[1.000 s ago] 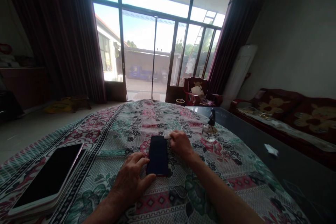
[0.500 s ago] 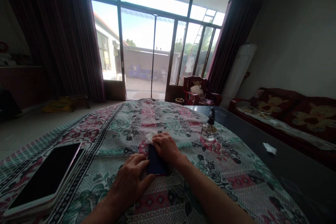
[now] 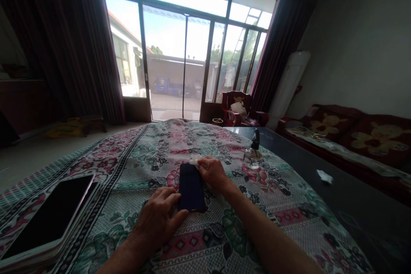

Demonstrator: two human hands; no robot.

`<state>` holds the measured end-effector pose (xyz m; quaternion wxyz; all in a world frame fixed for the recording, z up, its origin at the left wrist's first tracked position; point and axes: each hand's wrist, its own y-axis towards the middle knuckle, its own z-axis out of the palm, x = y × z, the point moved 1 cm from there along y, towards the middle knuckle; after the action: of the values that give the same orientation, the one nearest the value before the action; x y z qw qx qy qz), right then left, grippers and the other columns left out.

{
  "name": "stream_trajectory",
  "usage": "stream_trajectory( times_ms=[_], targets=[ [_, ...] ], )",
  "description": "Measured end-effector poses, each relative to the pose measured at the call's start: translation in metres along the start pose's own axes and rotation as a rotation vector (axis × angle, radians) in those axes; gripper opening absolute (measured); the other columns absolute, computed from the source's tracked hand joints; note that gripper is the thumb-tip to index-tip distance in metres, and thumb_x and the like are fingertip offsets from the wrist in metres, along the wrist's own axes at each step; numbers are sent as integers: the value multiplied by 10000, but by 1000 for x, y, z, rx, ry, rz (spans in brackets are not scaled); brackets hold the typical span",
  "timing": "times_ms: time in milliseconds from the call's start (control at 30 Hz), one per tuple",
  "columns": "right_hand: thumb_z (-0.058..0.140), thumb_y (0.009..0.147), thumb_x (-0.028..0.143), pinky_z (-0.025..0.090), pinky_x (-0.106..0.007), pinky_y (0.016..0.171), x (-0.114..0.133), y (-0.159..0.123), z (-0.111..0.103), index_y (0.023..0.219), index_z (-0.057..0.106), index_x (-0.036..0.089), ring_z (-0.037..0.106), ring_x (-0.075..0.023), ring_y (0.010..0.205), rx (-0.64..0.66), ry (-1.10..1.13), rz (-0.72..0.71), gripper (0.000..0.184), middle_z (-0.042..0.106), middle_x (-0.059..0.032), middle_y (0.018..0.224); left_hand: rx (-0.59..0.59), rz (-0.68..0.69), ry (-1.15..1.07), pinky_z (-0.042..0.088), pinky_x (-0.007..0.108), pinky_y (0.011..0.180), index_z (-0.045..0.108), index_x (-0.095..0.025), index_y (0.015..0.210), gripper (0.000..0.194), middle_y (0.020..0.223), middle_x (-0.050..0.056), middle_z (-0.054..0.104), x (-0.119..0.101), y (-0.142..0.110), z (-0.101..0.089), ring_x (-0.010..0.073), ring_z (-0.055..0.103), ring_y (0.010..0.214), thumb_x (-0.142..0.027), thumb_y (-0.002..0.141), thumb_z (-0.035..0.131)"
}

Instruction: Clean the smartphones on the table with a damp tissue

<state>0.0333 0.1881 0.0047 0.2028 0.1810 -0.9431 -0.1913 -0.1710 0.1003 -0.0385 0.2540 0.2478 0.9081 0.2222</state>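
Note:
A dark smartphone (image 3: pixel 192 187) lies flat, screen up, on the patterned tablecloth (image 3: pixel 135 199). My left hand (image 3: pixel 158 210) rests at its left edge, fingers apart, with the thumb by the lower corner and fingertips touching the side. My right hand (image 3: pixel 213 174) is closed on a white tissue (image 3: pixel 195 160) at the phone's upper right corner. Part of the tissue is hidden under the fingers. Beyond my right hand stands a clear spray bottle (image 3: pixel 252 157) with a black nozzle.
At the left, a tablet (image 3: pixel 48 218) lies on a stack of similar flat devices. A crumpled white tissue (image 3: pixel 324 177) sits on the dark tabletop (image 3: pixel 340 205) at the right. A wooden sofa (image 3: pixel 356 135), an armchair (image 3: pixel 237 109) and glass doors stand beyond the table.
My right hand has moved with the tissue from across the phone's top to its right edge, uncovering the screen. My left hand stays by the phone. The view has shifted slightly.

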Motion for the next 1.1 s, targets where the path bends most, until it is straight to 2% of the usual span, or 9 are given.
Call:
stream_trajectory(
  times_ms=[100,200,500,600,700,933,1000,1100],
  targets=[
    [549,881,165,394,-250,868,12,-4,3,830,721,218,591,-160,925,50,-11,-60,187,697,-32,942,18,-5,14,519,460,927,687,-219,1019,288,1091,76,676,-1,2,0,276,604,1072,-402,796,680],
    [512,881,121,380,-288,914,19,-15,-1,778,706,193,569,-172,919,113,-70,-103,231,680,-51,919,21,-12,13,514,456,933,688,-218,1013,280,1089,74,676,-2,2,0,276,602,1072,-389,791,685],
    [461,881,96,441,-282,824,42,-86,-28,834,688,197,530,-187,933,238,-44,-210,253,657,-57,954,-25,-10,4,512,434,926,692,-234,990,273,1072,66,684,-3,1,1,273,606,1061,-388,766,708],
    [479,878,105,449,-279,812,43,-99,-33,819,682,199,535,-191,923,273,-46,-224,231,658,-56,944,-24,-8,-1,507,436,930,693,-235,984,260,1086,68,679,-2,1,1,277,596,1073,-377,766,706],
    [478,886,106,442,-279,821,37,-91,-30,821,685,195,536,-190,920,247,-59,-220,235,664,-54,938,3,-19,-6,500,428,932,690,-226,995,258,1072,66,679,-3,2,0,274,593,1071,-366,778,697],
    [478,909,115,419,-289,893,21,-43,-16,912,714,188,534,-189,981,175,-60,-177,246,678,-53,996,66,-38,16,498,407,914,682,-207,1012,271,1031,64,674,-7,5,-5,262,595,1035,-391,813,661],
    [483,905,116,418,-293,900,23,-45,-17,940,714,192,530,-190,994,171,-54,-187,246,677,-53,1007,58,-36,15,498,401,912,684,-218,1003,266,1040,59,671,-6,5,-4,259,594,1036,-399,810,663],
    [464,916,126,423,-291,887,30,-63,-25,942,706,198,524,-187,979,190,-48,-236,254,670,-52,1015,43,-36,8,494,401,916,688,-232,994,260,1025,54,666,-5,5,-3,255,592,1034,-404,800,667]
  ],
)
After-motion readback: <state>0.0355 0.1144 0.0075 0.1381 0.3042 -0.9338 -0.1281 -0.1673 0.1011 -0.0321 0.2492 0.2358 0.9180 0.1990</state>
